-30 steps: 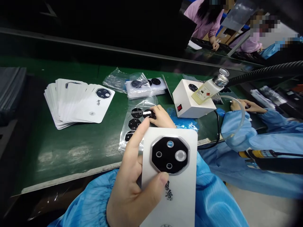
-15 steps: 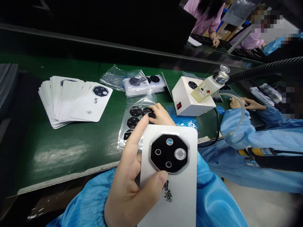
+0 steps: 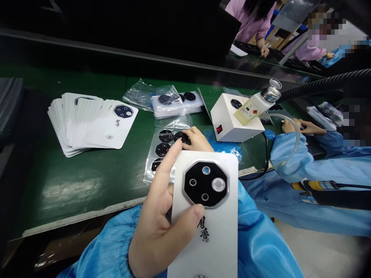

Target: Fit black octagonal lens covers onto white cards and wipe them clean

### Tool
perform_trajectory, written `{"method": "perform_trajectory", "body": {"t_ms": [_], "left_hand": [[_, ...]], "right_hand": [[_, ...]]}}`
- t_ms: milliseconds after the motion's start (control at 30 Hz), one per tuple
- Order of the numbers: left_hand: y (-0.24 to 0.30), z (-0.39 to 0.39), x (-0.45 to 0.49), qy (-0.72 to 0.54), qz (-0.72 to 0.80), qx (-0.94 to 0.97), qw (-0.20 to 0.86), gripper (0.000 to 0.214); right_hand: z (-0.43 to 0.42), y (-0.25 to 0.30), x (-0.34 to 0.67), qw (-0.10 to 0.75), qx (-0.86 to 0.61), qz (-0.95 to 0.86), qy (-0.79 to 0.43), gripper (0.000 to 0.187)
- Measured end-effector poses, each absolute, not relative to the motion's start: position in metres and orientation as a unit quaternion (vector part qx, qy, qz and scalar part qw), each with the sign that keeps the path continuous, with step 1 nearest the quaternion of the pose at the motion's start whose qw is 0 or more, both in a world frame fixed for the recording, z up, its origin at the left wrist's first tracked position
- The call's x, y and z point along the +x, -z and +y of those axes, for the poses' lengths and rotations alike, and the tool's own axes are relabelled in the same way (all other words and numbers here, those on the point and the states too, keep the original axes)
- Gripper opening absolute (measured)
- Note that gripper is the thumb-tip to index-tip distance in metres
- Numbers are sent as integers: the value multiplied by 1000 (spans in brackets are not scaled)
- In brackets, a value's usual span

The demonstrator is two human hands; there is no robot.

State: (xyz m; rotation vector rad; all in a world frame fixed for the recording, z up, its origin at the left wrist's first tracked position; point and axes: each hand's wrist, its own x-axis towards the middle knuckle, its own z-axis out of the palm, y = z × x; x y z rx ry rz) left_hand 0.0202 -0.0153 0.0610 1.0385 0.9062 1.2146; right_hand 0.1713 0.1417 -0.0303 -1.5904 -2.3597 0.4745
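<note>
My left hand (image 3: 160,227) grips a white phone back cover (image 3: 207,235) close to the camera, thumb resting just under its black octagonal camera plate (image 3: 205,184), forefinger stretched up along its left edge. Behind the cover, my right hand (image 3: 195,139) reaches out to a clear plastic sheet (image 3: 162,152) carrying several black octagonal lens pieces; its fingertips pinch at one piece (image 3: 180,136) on the sheet. Most of that hand is hidden by the cover.
A fanned stack of white covers (image 3: 87,125) lies on the green belt (image 3: 72,181) at left. Bagged lens sheets (image 3: 174,101) lie behind. A white box with a red switch (image 3: 232,122) carries a bottle (image 3: 256,104). A co-worker's blue sleeve (image 3: 292,154) and hand are at right.
The cover in my left hand has dropped slightly and tilted a little. My right hand stays on the lens sheet, fingers barely shifted.
</note>
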Motion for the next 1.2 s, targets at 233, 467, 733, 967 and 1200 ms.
{"method": "perform_trajectory", "body": {"t_ms": [233, 467, 733, 967, 1200], "left_hand": [[-61, -15, 21, -532, 408, 464, 579, 68], [-70, -26, 30, -513, 435, 447, 589, 62], [-68, -26, 32, -527, 449, 475, 543, 63], [-66, -25, 32, -538, 434, 486, 535, 63], [-65, -26, 26, -513, 421, 446, 600, 64]], "right_hand": [[142, 30, 172, 131, -547, -809, -168, 35], [141, 25, 171, 125, -550, -806, -181, 34], [139, 20, 170, 117, -562, -798, -186, 35], [138, 18, 171, 127, -564, -794, -186, 38], [138, 21, 171, 179, -560, -785, -195, 36]]}}
